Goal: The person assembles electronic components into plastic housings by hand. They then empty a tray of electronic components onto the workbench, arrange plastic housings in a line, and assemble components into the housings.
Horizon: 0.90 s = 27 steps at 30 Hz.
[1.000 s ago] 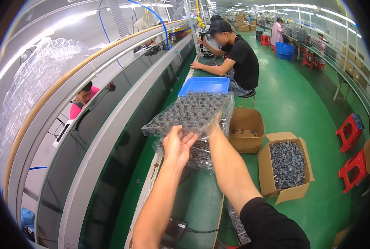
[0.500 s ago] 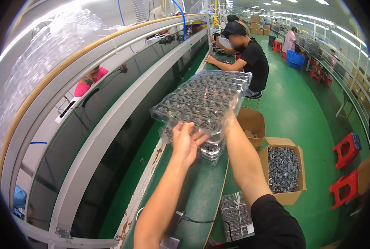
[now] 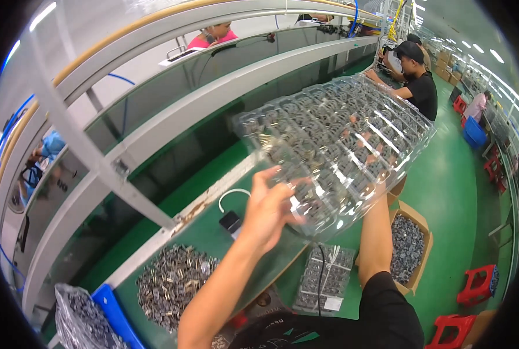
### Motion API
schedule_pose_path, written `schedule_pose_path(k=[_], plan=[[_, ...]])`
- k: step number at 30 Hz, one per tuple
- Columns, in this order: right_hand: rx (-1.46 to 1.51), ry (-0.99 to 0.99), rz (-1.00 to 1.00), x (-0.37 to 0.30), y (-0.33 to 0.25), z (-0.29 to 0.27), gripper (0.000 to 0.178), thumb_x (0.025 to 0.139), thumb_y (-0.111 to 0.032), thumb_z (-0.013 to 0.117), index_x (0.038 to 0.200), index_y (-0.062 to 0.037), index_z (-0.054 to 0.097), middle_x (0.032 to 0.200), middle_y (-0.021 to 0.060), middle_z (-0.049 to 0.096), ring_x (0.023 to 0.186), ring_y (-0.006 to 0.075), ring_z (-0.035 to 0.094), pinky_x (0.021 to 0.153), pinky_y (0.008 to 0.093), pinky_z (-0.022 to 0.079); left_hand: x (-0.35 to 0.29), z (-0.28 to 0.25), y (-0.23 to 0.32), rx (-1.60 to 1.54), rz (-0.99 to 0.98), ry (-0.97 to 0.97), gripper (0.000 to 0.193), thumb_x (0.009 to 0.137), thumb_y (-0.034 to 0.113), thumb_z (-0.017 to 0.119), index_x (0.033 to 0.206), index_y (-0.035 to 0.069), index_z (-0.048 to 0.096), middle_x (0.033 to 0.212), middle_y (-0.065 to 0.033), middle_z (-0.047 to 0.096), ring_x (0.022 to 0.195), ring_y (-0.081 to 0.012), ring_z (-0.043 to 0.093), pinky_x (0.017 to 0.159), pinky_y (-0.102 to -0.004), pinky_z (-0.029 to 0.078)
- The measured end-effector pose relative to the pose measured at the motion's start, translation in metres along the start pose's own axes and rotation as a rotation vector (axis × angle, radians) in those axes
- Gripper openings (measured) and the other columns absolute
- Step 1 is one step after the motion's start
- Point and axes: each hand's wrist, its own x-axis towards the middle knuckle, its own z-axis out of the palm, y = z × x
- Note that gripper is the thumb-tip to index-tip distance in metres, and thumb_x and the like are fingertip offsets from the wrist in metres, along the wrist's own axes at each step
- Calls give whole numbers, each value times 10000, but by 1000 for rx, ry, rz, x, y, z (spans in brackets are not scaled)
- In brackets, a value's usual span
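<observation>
Holding grip: clear tray (image 3: 329, 125) clasped at near edge by left hand (image 3: 265, 210); right hand (image 3: 369, 152) placed beneath, closure unclear.
Long axis: angled forward-right from left grip.

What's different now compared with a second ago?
The clear tray has come closer to the person, away from the trays beneath it. The view has swung left, bringing a pile of small parts into sight. Nothing was let go: the left hand and right hand still hold the tray. The carton still stands on the floor.
</observation>
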Motion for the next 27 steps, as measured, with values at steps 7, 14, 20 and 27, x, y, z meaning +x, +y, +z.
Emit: schedule_pose_path(k=[7,14,20,27], plan=[[-112,27,219,-155,82,-27,618,948,-534,388,1347,-65,433,1265,163,535,1045,338,548,913,487,484,-199,-73,29,15,253,190,598,785,173,616,1299,70,328,1113,-294,590,790,-388,681,452,-340,574],[-210,-90,418,-256,150,-24,629,945,-534,399,1365,-66,413,1274,164,530,1046,339,546,914,486,485,-393,-84,15,6,299,558,769,697,195,718,1304,-40,309,1150,-327,524,936,-474,629,464,-568,576],[-345,-154,490,-317,164,-45,640,943,-533,409,1379,-66,396,1281,165,525,1047,341,545,915,484,485,-500,-80,-34,-50,342,949,546,644,222,526,1056,-132,462,844,-309,621,342,-228,530,268,-312,454],[-530,-223,558,-364,168,-80,654,940,-533,421,1397,-67,377,1289,165,519,1049,342,543,915,483,485,-533,-78,-107,-194,550,1107,492,663,237,487,987,-133,455,752,-270,602,283,-189,463,235,-293,414]])
